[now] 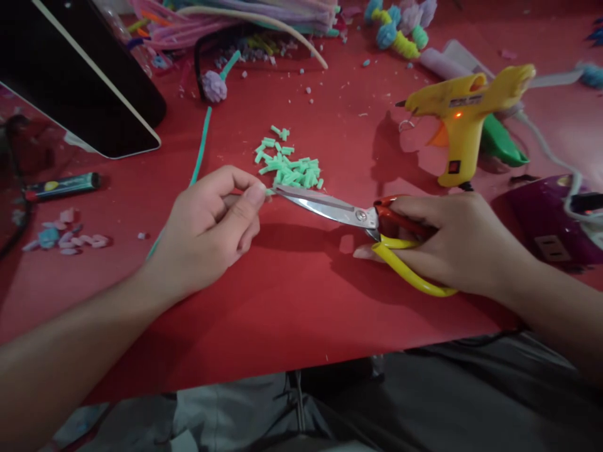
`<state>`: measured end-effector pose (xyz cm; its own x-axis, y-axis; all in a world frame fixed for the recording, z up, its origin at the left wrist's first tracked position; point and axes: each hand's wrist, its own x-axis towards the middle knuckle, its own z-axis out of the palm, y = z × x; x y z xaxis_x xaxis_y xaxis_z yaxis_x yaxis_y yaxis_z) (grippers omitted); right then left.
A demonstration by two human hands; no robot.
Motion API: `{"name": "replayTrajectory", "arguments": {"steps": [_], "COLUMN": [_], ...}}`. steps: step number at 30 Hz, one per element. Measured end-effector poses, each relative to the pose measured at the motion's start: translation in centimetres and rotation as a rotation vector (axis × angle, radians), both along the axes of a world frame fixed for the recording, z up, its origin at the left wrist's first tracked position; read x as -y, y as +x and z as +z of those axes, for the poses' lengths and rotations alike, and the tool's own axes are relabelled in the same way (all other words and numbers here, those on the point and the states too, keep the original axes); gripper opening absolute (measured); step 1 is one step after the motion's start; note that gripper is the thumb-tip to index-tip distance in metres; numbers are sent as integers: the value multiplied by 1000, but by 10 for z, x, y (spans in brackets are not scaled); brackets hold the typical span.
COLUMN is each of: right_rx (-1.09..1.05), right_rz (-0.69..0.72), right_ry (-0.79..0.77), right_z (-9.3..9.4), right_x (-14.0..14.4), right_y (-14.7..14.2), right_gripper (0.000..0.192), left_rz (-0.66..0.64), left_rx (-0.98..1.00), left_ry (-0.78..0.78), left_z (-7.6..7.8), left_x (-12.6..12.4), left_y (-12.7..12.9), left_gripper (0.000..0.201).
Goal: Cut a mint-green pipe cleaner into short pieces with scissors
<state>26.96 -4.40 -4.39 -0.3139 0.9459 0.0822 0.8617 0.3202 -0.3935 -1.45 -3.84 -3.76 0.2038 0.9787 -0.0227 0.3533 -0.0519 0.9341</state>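
My left hand (214, 220) pinches a green pipe cleaner (201, 147), whose short tip sticks out past the thumb and whose long end runs behind the hand. My right hand (452, 242) grips scissors (325, 206) with one red and one yellow handle. Their blades point left and appear nearly closed, with the tips at the end of the pipe cleaner. Just beyond the blade tips lies a small heap of cut mint-green pieces (292, 168) on the red table (301, 301).
A yellow glue gun (464, 119) with a glowing orange light stands at right, near a purple power strip (549, 220). Bundled pipe cleaners (264, 19) lie at the back. On the left are a black device (80, 69), a lighter (63, 186) and pastel bits (68, 237).
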Motion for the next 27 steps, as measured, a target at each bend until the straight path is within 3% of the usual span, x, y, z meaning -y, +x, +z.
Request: {"name": "replayTrajectory", "arguments": {"steps": [27], "right_rx": [29], "right_rz": [34], "right_ry": [70], "right_z": [2], "right_x": [-2], "right_y": [-3], "right_gripper": [69], "left_rz": [36], "left_rx": [21], "left_ry": [-63], "left_z": [5], "left_x": [3], "left_y": [2], "left_gripper": [25]}}
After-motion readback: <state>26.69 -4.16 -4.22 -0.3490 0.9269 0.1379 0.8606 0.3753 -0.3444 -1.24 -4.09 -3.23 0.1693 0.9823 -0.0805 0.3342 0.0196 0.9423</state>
